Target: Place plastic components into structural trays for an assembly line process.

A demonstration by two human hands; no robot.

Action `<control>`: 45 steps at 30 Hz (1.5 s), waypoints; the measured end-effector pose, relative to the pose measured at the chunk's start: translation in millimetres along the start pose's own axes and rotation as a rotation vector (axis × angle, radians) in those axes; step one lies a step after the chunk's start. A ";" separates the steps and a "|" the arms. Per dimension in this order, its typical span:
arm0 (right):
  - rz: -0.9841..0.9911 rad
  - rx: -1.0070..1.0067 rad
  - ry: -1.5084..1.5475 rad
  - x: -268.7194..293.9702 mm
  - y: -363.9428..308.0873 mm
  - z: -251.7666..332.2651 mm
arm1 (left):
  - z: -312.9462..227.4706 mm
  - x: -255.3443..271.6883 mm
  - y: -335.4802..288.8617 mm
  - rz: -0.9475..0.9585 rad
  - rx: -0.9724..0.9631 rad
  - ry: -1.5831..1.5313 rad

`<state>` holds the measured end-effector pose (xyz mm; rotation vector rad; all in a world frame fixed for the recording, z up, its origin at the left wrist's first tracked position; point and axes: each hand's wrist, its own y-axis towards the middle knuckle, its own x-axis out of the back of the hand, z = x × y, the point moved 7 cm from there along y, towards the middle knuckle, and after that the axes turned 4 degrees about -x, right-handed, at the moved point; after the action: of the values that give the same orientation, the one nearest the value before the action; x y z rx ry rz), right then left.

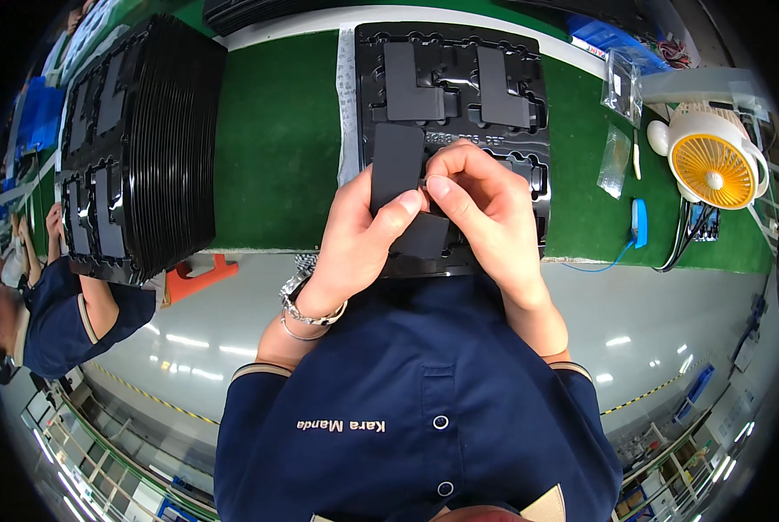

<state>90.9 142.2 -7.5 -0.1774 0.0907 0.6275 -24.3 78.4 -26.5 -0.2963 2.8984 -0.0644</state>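
A dark grey, flat L-shaped part [396, 161] is in my left hand [359, 226], with the thumb pressed on its face and the fingers behind it. My right hand [487, 200] is closed in a pinch at the part's inner corner. Whatever lies between those fingertips is too small to make out. Under and beyond my hands, a black moulded tray [459, 139] lies on the green bench. Similar L-shaped pieces [411, 83] sit in its far pockets. My hands cover part of the near pockets.
A tall stack of black trays [172, 148] stands to the left on the green bench mat [276, 139]. To the right are a white fan with a yellow grille [714, 165], clear plastic bags [617, 87] and a blue corded object [638, 224]. Another person [85, 304] works at the far left.
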 end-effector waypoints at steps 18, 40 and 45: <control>-0.030 -0.011 0.032 0.2 -3.2 -1.3 | -12.2 -3.4 -1.4 -0.057 -0.101 0.215; -0.007 0.043 -0.044 8.3 -2.8 0.4 | -3.3 -12.5 -6.4 0.015 0.047 0.084; -0.090 0.255 -0.291 18.7 3.3 14.1 | 18.8 -55.5 -24.8 0.468 0.621 -1.080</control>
<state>104.4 158.2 3.3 0.1561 -0.1181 0.5409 37.7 65.1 -31.0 0.3609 1.6935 -0.5219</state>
